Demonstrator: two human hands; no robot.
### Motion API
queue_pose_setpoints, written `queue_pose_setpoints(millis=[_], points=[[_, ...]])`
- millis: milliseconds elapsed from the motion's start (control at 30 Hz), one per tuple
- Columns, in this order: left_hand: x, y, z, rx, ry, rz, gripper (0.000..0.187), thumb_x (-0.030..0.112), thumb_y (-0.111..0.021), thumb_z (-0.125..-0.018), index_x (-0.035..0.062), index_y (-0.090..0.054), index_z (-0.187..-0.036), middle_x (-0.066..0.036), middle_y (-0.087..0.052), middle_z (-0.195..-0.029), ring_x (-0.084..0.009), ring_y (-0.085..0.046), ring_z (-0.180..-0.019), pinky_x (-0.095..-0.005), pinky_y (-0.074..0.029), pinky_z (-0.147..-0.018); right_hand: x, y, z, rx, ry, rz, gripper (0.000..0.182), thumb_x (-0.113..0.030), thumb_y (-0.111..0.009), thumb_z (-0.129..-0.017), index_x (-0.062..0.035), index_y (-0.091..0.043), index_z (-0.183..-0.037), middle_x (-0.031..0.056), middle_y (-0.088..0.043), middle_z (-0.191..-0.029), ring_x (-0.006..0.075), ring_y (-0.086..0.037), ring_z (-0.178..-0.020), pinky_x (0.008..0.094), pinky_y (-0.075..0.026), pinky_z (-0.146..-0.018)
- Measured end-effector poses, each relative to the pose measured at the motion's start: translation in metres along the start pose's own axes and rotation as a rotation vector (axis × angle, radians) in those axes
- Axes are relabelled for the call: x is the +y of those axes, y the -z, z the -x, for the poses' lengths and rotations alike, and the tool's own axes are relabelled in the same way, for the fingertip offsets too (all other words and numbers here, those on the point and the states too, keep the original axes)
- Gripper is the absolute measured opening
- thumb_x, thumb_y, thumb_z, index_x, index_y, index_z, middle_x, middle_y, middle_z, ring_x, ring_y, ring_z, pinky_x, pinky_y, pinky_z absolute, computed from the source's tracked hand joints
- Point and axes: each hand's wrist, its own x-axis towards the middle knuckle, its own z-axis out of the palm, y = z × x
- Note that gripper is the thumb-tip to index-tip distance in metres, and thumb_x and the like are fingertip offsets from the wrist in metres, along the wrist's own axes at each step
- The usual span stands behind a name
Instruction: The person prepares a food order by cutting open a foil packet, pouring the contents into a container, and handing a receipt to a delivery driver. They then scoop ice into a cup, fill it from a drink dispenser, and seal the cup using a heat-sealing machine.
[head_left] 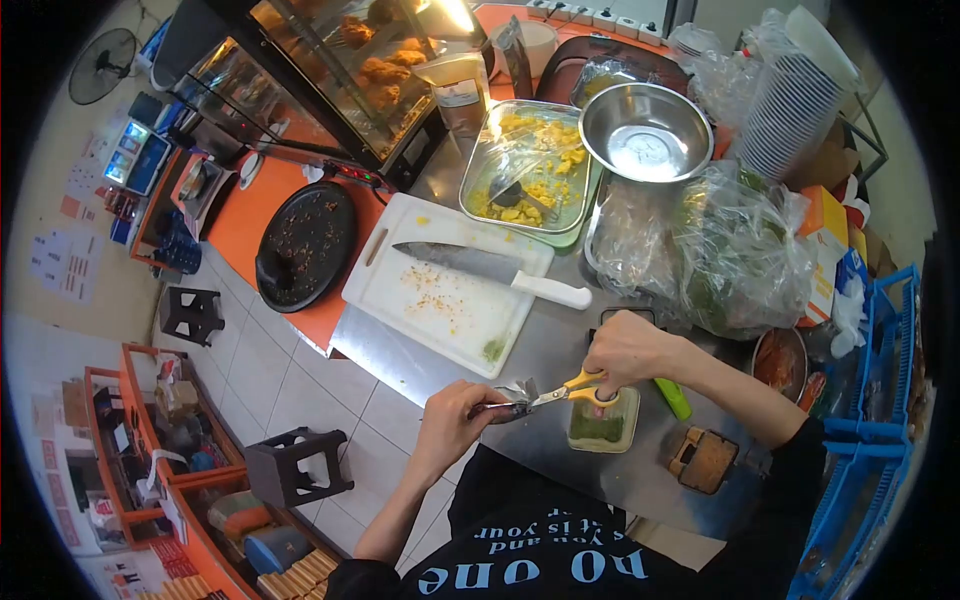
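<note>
Yellow-handled scissors were out near the front edge of the metal counter, blades up against a small dark packet. The right hand had its grip closed around the scissor handles, and the left hand had its grip pinched on the packet. Couldn't tell if the blades had bitten into it. Right beside the scissors was a small tub with green stuff in it, then a bright green thing and a brown block over to the right.

Further back, a white cutting board held a big knife lying across it, plus scattered crumbs and a green smear. Behind that was a glass dish of yellow food with a dark spoon in it, next to a shiny metal bowl and bagged greens. Off left, a round black tray sat by a lit display case of fried food.
</note>
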Motion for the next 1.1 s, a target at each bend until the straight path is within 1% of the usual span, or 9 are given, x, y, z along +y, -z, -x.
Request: queue_pose_setpoints(millis=[200, 333, 400, 467, 533, 567, 800, 1000, 1100], points=[[-0.001, 0.000, -0.003, -0.002, 0.154, 0.134, 0.032, 0.004, -0.073, -0.071, 0.0010, -0.053, -0.096, -0.010, -0.064, -0.076, -0.0175, -0.065, -0.070, -0.0274, -0.052, -0.062, -0.011, 0.000, -0.001, -0.009, -0.016, -0.143, 0.045, -0.053, -0.065, -0.061, -0.0081, -0.063, -0.059, 0.0107, -0.051, -0.048, 0.0308, -0.053, -0.049, 0.0379, -0.037, -0.043], [-0.003, 0.005, 0.004, 0.034, 0.148, 0.029, 0.042, 0.002, -0.072, -0.071, 0.0028, -0.049, -0.106, -0.010, -0.064, -0.078, -0.0183, -0.065, -0.072, -0.0286, -0.052, -0.064, -0.005, -0.018, -0.006, 0.033, 0.015, -0.245, 0.038, -0.045, -0.064, -0.061, -0.0067, -0.064, -0.063, 0.0102, -0.052, -0.050, 0.0300, -0.054, -0.050, 0.0388, -0.039, -0.045], [0.000, 0.029, 0.004, 0.133, -0.097, -0.359, 0.039, 0.001, -0.072, -0.071, 0.0014, -0.053, -0.104, -0.009, -0.064, -0.077, -0.0163, -0.064, -0.074, -0.0278, -0.050, -0.065, 0.003, -0.029, 0.001, 0.060, 0.013, -0.257, 0.041, -0.048, -0.063, -0.063, -0.0071, -0.065, -0.062, 0.0107, -0.052, -0.049, 0.0303, -0.053, -0.049, 0.0383, -0.039, -0.044], [-0.010, 0.034, 0.011, 0.129, -0.123, -0.357, 0.033, -0.001, -0.070, -0.072, 0.0004, -0.056, -0.102, -0.009, -0.064, -0.078, -0.0159, -0.063, -0.075, -0.0281, -0.050, -0.066, 0.003, -0.037, 0.006, 0.042, -0.019, -0.349, 0.039, -0.045, -0.061, -0.065, -0.0065, -0.064, -0.062, 0.0110, -0.052, -0.049, 0.0299, -0.053, -0.049, 0.0386, -0.039, -0.045], [-0.042, 0.020, 0.027, 0.044, 0.073, 0.035, 0.025, -0.004, -0.065, -0.074, 0.0000, -0.059, -0.098, -0.009, -0.065, -0.081, -0.0172, -0.063, -0.073, -0.0295, -0.049, -0.068, -0.001, -0.037, 0.004, 0.055, -0.027, -0.378, 0.036, -0.042, -0.061, -0.066, -0.0064, -0.064, -0.062, 0.0113, -0.052, -0.050, 0.0296, -0.054, -0.049, 0.0386, -0.039, -0.045], [-0.048, 0.014, 0.031, 0.086, 0.188, 0.109, 0.013, -0.005, -0.063, -0.076, -0.0020, -0.062, -0.089, -0.009, -0.065, -0.079, -0.0156, -0.063, -0.072, -0.0267, -0.048, -0.066, -0.008, -0.032, 0.002, 0.077, -0.022, -0.369, 0.035, -0.041, -0.061, -0.067, -0.0064, -0.063, -0.062, 0.0114, -0.052, -0.050, 0.0295, -0.053, -0.049, 0.0385, -0.040, -0.045], [-0.052, 0.017, 0.034, 0.057, 0.195, 0.169, 0.013, -0.005, -0.061, -0.078, -0.0016, -0.062, -0.091, -0.008, -0.065, -0.077, -0.0125, -0.062, -0.072, -0.0247, -0.049, -0.065, -0.019, -0.059, -0.014, 0.035, -0.014, -0.522, 0.037, -0.042, -0.063, -0.064, -0.0048, -0.061, -0.061, 0.0116, -0.053, -0.052, 0.0295, -0.054, -0.051, 0.0384, -0.041, -0.048], [-0.061, 0.022, 0.026, -0.024, 0.154, 0.281, 0.011, -0.005, -0.060, -0.080, -0.0016, -0.061, -0.090, -0.007, -0.065, -0.078, -0.0126, -0.062, -0.073, -0.0246, -0.050, -0.067, -0.047, -0.037, -0.021, -0.001, -0.113, -0.494, 0.030, -0.031, -0.064, -0.063, -0.0041, -0.052, -0.061, 0.0099, -0.053, -0.059, 0.0279, -0.054, -0.057, 0.0384, -0.041, -0.051], [-0.066, 0.030, 0.023, -0.062, 0.158, 0.295, 0.011, -0.005, -0.060, -0.079, -0.0010, -0.061, -0.089, -0.007, -0.065, -0.080, -0.0135, -0.062, -0.075, -0.0250, -0.050, -0.067, -0.038, -0.062, -0.022, 0.078, -0.067, -0.626, 0.033, -0.035, -0.064, -0.061, -0.0054, -0.051, -0.060, 0.0093, -0.052, -0.058, 0.0282, -0.053, -0.057, 0.0388, -0.040, -0.050]])
